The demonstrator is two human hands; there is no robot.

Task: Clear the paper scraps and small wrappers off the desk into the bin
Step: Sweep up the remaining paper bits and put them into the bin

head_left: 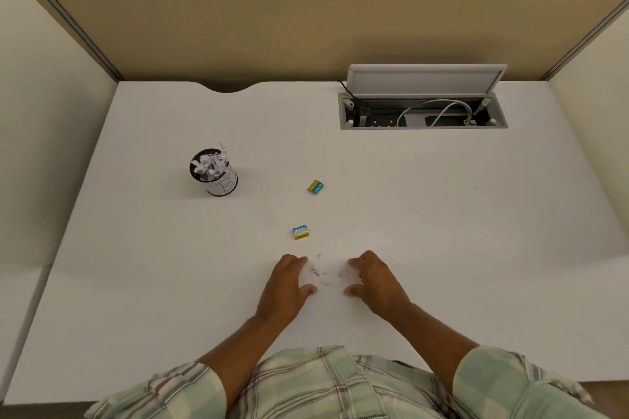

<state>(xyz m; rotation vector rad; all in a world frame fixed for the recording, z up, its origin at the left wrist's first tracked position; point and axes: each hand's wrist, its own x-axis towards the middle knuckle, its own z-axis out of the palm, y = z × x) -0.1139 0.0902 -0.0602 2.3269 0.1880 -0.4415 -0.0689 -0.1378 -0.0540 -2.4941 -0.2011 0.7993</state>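
A: Far left, toward the back edge of the table (136, 282): bin (215, 173), upright, already heaped with crumpled paper.

B: And nearer the middle?

A: Two small wrappers (315, 186), well apart from the bin, one behind the other.

B: Hands?

A: Near the front edge. Left hand (289, 282) and right hand (374, 279) cupped either side of the paper scraps (321, 274), fingers loosely spread, neither grip closed on anything yet.

B: Best way to gather?

A: Probably sweep inward, palms low against the table, bunch scraps into one heap, pinch firmly. Press down into the bin, given how full.
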